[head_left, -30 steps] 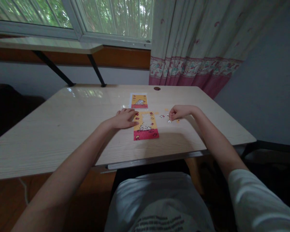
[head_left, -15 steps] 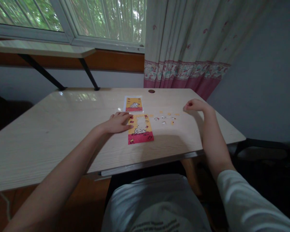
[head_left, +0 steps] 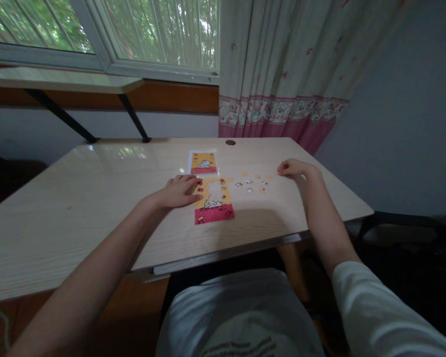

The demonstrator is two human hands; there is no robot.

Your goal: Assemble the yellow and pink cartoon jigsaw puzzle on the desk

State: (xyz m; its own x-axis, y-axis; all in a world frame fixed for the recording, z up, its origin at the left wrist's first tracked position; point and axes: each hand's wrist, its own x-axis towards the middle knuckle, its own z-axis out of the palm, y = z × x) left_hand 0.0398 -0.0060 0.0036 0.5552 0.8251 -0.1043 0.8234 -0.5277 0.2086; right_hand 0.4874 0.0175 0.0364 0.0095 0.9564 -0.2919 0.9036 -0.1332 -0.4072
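Observation:
On the desk lies a partly assembled jigsaw puzzle (head_left: 214, 213), yellow above and red below, with a white cartoon animal and a bare gap in its upper middle. My left hand (head_left: 180, 191) rests flat with fingers spread, its fingertips and thumb on the puzzle's left edge. To the puzzle's right lie several loose puzzle pieces (head_left: 249, 190), some white and some plain yellow. My right hand (head_left: 294, 167) is at the far right end of these pieces, thumb and fingers pinched low over the desk. A small yellow puzzle piece shows faintly at its fingertips.
Behind the puzzle lies a picture card (head_left: 203, 163) with a similar yellow and red design in a clear sleeve. The pale wooden desk (head_left: 78, 208) reaches far to the left. A raised shelf (head_left: 63, 81) stands at the back left, and a curtain (head_left: 282, 74) hangs behind.
My right hand has shifted slightly left and down toward the loose pieces, its fingers now pointing more to the left. My left hand stays on the puzzle. The view has moved slightly.

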